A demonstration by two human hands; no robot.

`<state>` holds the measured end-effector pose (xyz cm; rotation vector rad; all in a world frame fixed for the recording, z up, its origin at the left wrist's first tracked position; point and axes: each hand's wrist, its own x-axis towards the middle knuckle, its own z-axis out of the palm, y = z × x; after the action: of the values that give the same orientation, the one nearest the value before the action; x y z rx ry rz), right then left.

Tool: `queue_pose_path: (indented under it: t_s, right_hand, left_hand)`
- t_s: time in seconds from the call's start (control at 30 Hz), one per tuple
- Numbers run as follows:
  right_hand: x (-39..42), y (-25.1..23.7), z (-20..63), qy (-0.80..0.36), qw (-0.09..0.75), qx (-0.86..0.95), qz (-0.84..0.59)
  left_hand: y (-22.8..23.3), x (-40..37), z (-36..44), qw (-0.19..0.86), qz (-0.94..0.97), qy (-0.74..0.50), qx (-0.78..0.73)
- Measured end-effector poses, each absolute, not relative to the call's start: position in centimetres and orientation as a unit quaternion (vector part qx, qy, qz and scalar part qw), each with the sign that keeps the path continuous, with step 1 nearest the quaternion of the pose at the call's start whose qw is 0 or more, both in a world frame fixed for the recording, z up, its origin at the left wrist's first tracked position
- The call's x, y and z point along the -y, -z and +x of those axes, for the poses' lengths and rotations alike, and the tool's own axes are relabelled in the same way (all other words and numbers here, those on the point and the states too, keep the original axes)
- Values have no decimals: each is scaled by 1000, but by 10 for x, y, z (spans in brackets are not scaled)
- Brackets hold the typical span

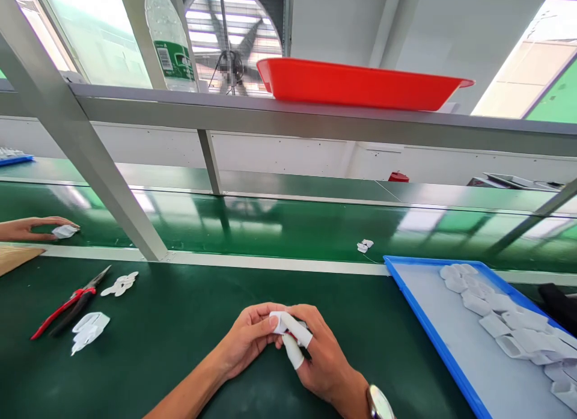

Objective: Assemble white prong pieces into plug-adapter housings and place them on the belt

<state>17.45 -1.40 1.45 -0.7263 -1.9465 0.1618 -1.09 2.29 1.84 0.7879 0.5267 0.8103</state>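
Over the green tabletop, my left hand (247, 341) pinches a small white piece (276, 323) between thumb and fingers. My right hand (327, 359) meets it from the other side, its thumb and index finger wrapped in white finger covers and closed on the same piece. A bit of red shows between the right fingers; what it is I cannot make out. The fingers hide most of the piece. To the left lie red-and-black long-nose pliers (74, 302), a flat white cluster of parts (120, 284) and a folded white piece (90, 330).
On the right, a blue-rimmed tray (433, 332) holds many white pieces (518, 323). A small white part (365, 245) sits on the green conveyor belt (279, 226). Another person's hand (38, 228) holds a white piece at far left. A red tray (360, 85) and bottle (169, 46) stand on the overhead rail.
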Motion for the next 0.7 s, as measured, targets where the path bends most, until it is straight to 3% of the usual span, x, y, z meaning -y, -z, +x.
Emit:
queue_pose_path:
  t_s: [0.7]
  right_hand:
    - [14,-1,176,22,473,822,-315]
  left_hand:
    - [-16,-22,-5,819,339,-381,-263]
